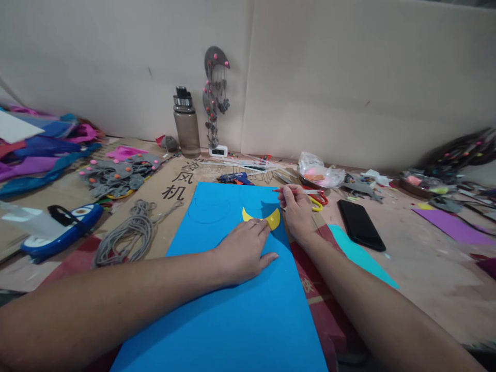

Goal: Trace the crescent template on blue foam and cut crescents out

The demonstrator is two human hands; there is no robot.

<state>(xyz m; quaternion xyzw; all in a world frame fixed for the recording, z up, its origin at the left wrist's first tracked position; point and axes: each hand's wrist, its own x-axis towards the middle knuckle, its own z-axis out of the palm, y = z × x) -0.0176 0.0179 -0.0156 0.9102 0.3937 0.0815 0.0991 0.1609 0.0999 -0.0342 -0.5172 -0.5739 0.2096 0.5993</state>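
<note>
A large blue sheet (232, 320) lies in front of me, with a thin curved outline drawn at its far left. My left hand (244, 248) is spread flat on the sheet, its fingertips pressing a yellow crescent-shaped piece (274, 219). The crescent's two tips show past the fingers, while its middle is partly covered. Above the sheet's far right edge, my right hand (297, 209) is closed around a red pen (310, 191). The pen lies nearly level, one end pointing left toward the crescent.
Behind the sheet lie a blue glue gun (236, 179) and a water bottle (186, 126). Scissors (316, 204) and a black phone (360, 225) are on the right. Coiled grey cord (127, 235) and a blue boat-shaped tissue holder (64, 232) sit left. A grey felt crescent hanging (215, 62) is on the wall.
</note>
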